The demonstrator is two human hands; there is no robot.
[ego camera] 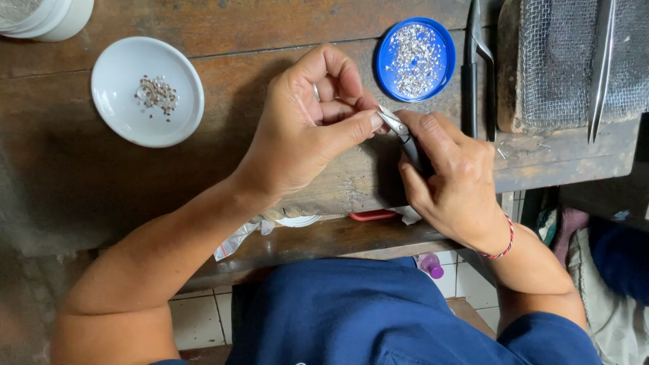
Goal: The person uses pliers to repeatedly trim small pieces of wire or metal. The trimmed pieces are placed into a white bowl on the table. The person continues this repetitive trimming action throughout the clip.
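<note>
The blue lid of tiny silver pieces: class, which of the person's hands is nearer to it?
Right. The right hand, holding small pliers, sits just below the blue lid; the left hand is lower and further left.

Worn rough wood bench (81,169), glossy white dish (122,115), shiny metal pliers (399,128), blue plastic lid (385,61).

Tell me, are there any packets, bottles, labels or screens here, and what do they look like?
No labels, signs or screens show.
Clear plastic bag: crumpled, on the lower shelf under the left hand.
Small bottle: clear with a purple cap, below the bench, under the right hand.
White tub: round, top left corner.
</note>
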